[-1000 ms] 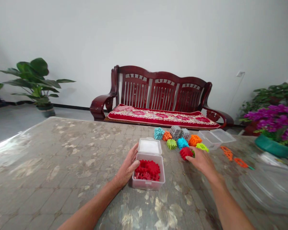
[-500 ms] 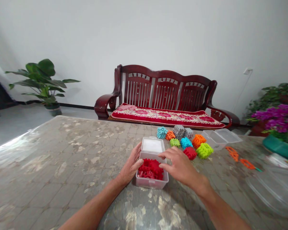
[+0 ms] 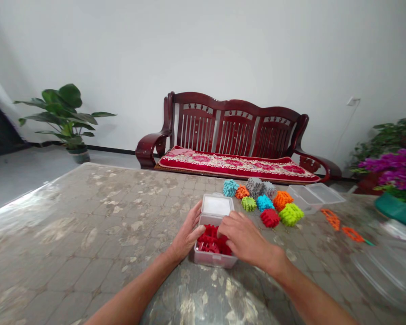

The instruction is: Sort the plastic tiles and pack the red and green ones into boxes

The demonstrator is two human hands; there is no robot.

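Note:
A clear plastic box (image 3: 215, 260) stands in front of me with its lid (image 3: 218, 205) hinged back on the far side. Red toothed building pieces (image 3: 208, 247) fill the lower part of it. My left hand (image 3: 189, 229) grips the box's left wall, the thumb over the rim and the fingers along the outside. From the right, my right hand (image 3: 241, 234) reaches over the rim with bent fingers down among the red pieces. Its fingertips are hidden, so what they pinch cannot be made out.
Right of the box sit several toothed-block cubes, such as a red cube (image 3: 269, 217) and a lime cube (image 3: 291, 214). Behind them lies an open clear box (image 3: 306, 198). Orange linked pieces (image 3: 352, 234), clear containers (image 3: 385, 271) and a flower pot (image 3: 397, 210) are farther right.
My right hand has moved from above the right rim down into the box, its fingers closing among the red pieces. My left hand stays on the box. The view has shifted slightly.

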